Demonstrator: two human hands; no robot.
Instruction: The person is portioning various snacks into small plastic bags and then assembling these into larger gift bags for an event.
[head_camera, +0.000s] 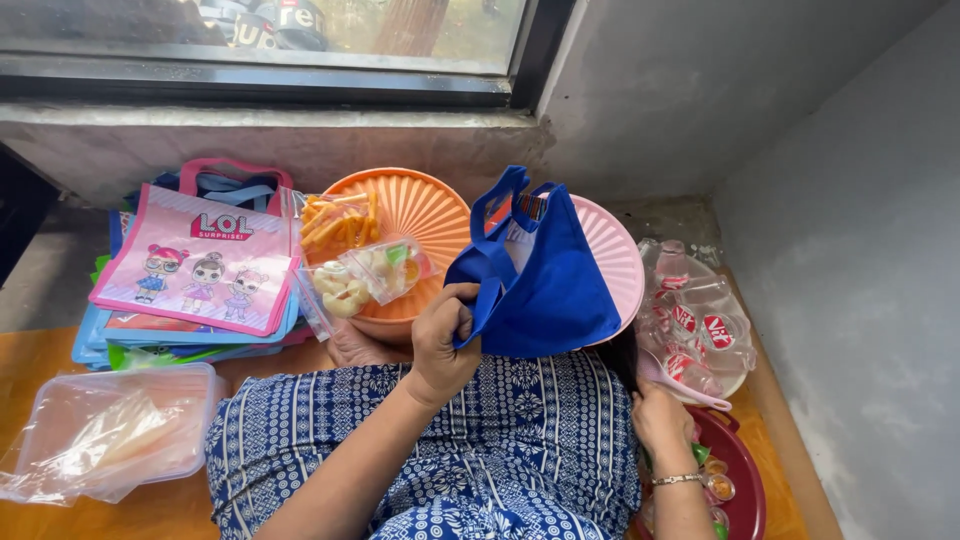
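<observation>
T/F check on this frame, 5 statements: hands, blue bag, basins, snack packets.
1. The left hand holds a blue tote bag. True.
2. The blue tote bag lies flat on the stack of bags at left. False: it is held up in front of the pink basin; the stack has a pink cartoon-print bag on top.
3. The right hand is beside the dark red bowl of small jelly cups. True.
4. The clear snack packets sit in the lidded plastic box. False: they rest on the orange basin; the box stands apart at lower left.
5. The right wrist is bare. False: it wears a bracelet.
</observation>
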